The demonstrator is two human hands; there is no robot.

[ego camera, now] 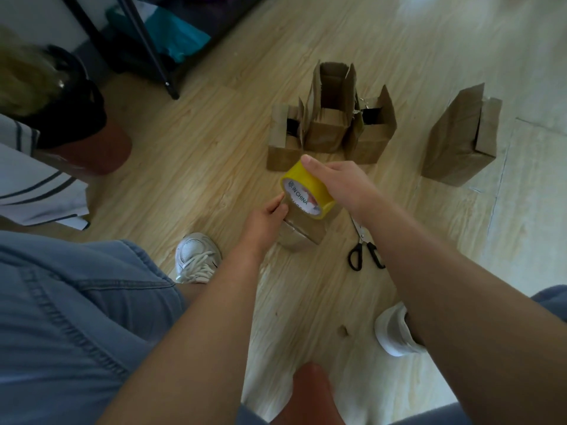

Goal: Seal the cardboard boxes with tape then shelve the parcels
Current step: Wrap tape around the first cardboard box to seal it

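Forearms stretch from 6 o'clock toward the small box (303, 233) on the floor (214, 148) at centre. The right hand (340, 182) has its grip wrapped over the yellow tape roll (306, 191), just above the box. The left hand (267, 214), at the box's 9 o'clock, has its grip closed on the box's upper edge where the strip begins. If that hold slackens as the roll pulls away, the strip could lift, wrinkle or stick to itself, and too hard a pull could tip the light box. Scissors (363, 250) lie at its 4 o'clock, under the right forearm, easy to nudge. Unsealed boxes (331, 118) stand at 12 o'clock.
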